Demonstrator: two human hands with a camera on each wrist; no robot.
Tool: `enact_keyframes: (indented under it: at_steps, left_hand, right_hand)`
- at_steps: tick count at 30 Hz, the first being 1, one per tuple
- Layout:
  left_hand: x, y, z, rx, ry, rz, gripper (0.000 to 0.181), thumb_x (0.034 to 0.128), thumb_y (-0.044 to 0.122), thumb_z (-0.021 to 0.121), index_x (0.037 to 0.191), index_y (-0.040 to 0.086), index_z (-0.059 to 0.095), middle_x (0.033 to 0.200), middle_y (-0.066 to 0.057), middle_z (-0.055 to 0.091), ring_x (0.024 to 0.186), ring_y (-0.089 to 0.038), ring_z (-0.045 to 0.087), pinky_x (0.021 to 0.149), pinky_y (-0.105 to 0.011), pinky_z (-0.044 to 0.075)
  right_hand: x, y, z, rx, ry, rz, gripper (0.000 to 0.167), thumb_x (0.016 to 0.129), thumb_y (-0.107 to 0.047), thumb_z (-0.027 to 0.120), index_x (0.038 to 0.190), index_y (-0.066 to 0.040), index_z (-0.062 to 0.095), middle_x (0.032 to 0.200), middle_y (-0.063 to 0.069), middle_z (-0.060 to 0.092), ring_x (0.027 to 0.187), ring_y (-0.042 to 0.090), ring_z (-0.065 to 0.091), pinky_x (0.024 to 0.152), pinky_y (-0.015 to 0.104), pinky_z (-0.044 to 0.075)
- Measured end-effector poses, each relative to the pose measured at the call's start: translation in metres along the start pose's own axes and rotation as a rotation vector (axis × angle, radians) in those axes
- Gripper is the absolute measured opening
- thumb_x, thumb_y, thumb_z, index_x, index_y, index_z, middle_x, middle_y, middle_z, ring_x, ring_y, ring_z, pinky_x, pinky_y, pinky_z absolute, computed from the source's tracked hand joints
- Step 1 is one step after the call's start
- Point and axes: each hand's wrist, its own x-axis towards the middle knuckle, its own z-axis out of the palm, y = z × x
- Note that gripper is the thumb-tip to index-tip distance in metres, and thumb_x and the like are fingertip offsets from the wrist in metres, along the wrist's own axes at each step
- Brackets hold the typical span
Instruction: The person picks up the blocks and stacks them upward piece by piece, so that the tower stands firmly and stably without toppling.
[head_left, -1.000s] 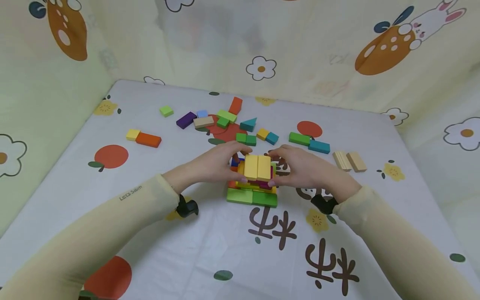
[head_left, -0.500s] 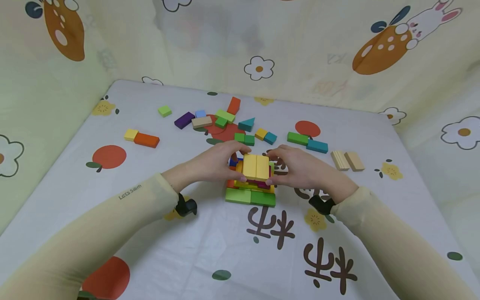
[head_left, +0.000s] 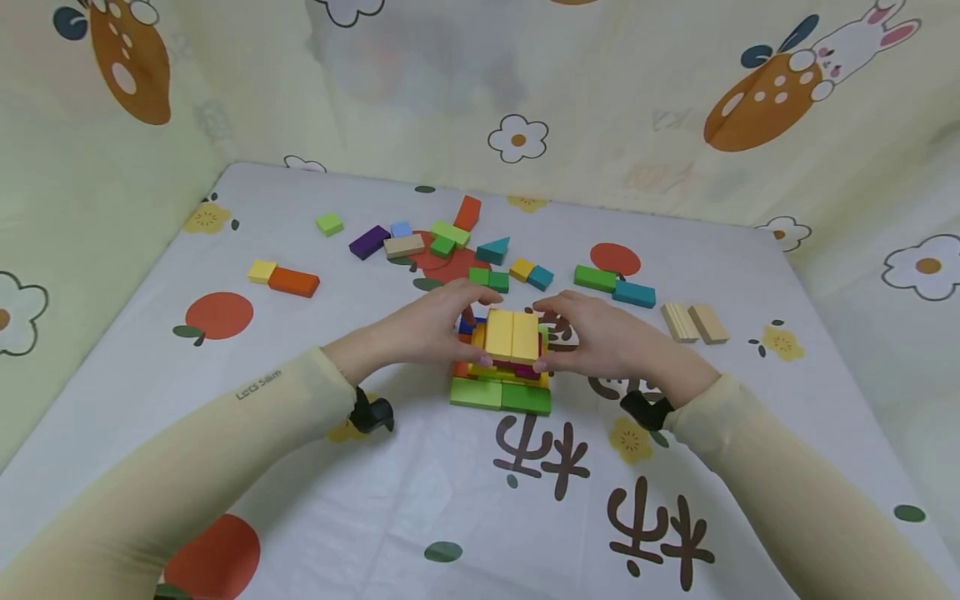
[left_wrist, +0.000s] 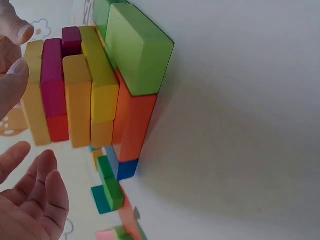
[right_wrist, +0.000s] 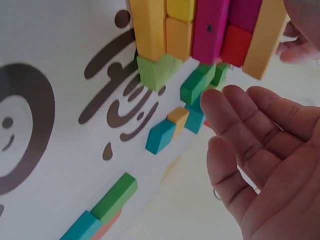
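A layered stack of coloured wooden blocks stands mid-table, with two light-green and green blocks (head_left: 500, 396) along its near side. Two yellow blocks (head_left: 512, 335) lie side by side on its top. My left hand (head_left: 442, 323) is curved about the left side of these, thumb by the near corner. In the left wrist view its fingers (left_wrist: 45, 200) hang just clear of the top block (left_wrist: 36, 95). My right hand (head_left: 603, 335) mirrors it on the right. Its fingers (right_wrist: 250, 125) stay apart from the blocks in the right wrist view; thumb contact is unclear.
Behind the stack lie several loose blocks, among them a teal triangle (head_left: 493, 251) and a purple block (head_left: 369, 242). An orange block (head_left: 294, 281) with a yellow one lies left. Two plain wood blocks (head_left: 708, 323) lie right, near a teal block (head_left: 634, 293).
The head view has shifted slightly. Both hands stay about the stack's top with very little movement, and the blocks keep their places.
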Motion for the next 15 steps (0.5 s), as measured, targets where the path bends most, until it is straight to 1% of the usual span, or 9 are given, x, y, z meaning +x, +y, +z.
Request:
enact_keyframes:
  at_steps: [3,5,6,7,9,11,13,15]
  left_hand:
    - [-0.007,-0.010,-0.009,0.002,0.031,-0.018,0.076,0.0869,0.032,0.083,0.151,0.011,0.047,0.148,-0.010,0.052,0.119,-0.024,0.056,0.097,-0.040,0.053]
    - [-0.015,-0.023,-0.018,0.021,0.067,-0.052,0.074,0.0886,0.032,0.081,0.150,0.009,0.047,0.148,-0.012,0.052,0.120,-0.027,0.057,0.098,-0.042,0.053]
    - [-0.020,-0.033,-0.025,0.033,0.094,-0.081,0.073,0.0897,0.031,0.080,0.150,0.007,0.047,0.148,-0.014,0.052,0.121,-0.029,0.057,0.100,-0.044,0.053]
    - [-0.025,-0.044,-0.031,0.050,0.122,-0.124,0.071,0.0909,0.030,0.079,0.150,0.006,0.047,0.148,-0.015,0.052,0.123,-0.031,0.056,0.102,-0.046,0.052]
    - [-0.038,-0.070,-0.044,0.111,0.179,-0.240,0.069,0.0928,0.030,0.076,0.149,0.003,0.047,0.148,-0.020,0.049,0.129,-0.037,0.052,0.108,-0.052,0.048]
    - [-0.051,-0.095,-0.055,0.163,0.224,-0.395,0.069,0.0942,0.030,0.073,0.149,0.000,0.045,0.149,-0.025,0.045,0.132,-0.042,0.046,0.110,-0.055,0.045]
    - [-0.064,-0.117,-0.063,0.211,0.250,-0.538,0.069,0.0954,0.032,0.071,0.147,-0.004,0.043,0.145,-0.030,0.042,0.130,-0.046,0.040,0.108,-0.057,0.045]
    - [-0.074,-0.133,-0.067,0.253,0.273,-0.634,0.069,0.0960,0.035,0.068,0.143,-0.010,0.043,0.138,-0.033,0.041,0.124,-0.047,0.039,0.101,-0.057,0.048]
  right_hand:
    - [-0.005,0.005,-0.004,-0.003,0.021,0.015,0.079,0.087,-0.045,0.080,0.148,-0.005,0.050,0.135,0.016,0.061,0.119,0.033,0.060,0.097,0.051,0.056]
    - [-0.009,0.010,-0.007,-0.002,0.038,0.023,0.076,0.089,-0.042,0.079,0.148,-0.004,0.050,0.133,0.017,0.062,0.118,0.033,0.060,0.096,0.051,0.056]
    - [-0.011,0.014,-0.009,-0.002,0.044,0.030,0.075,0.090,-0.041,0.078,0.148,-0.003,0.049,0.132,0.017,0.062,0.118,0.033,0.060,0.096,0.052,0.056]
    - [-0.013,0.017,-0.010,0.000,0.053,0.030,0.073,0.092,-0.039,0.076,0.148,-0.001,0.048,0.131,0.018,0.062,0.118,0.034,0.060,0.096,0.053,0.055]
    - [-0.014,0.026,-0.012,0.000,0.065,0.027,0.069,0.095,-0.035,0.073,0.148,0.001,0.048,0.130,0.020,0.063,0.117,0.035,0.061,0.096,0.054,0.054]
    - [-0.011,0.035,-0.012,0.001,0.079,0.015,0.065,0.096,-0.031,0.071,0.146,0.003,0.048,0.128,0.021,0.064,0.115,0.036,0.062,0.096,0.055,0.054]
    - [-0.006,0.045,-0.012,-0.001,0.093,0.006,0.061,0.097,-0.028,0.070,0.145,0.005,0.049,0.126,0.023,0.065,0.113,0.037,0.064,0.095,0.056,0.054]
    - [0.003,0.054,-0.012,0.002,0.110,0.006,0.057,0.097,-0.024,0.070,0.142,0.007,0.052,0.123,0.025,0.066,0.110,0.037,0.065,0.094,0.056,0.054]
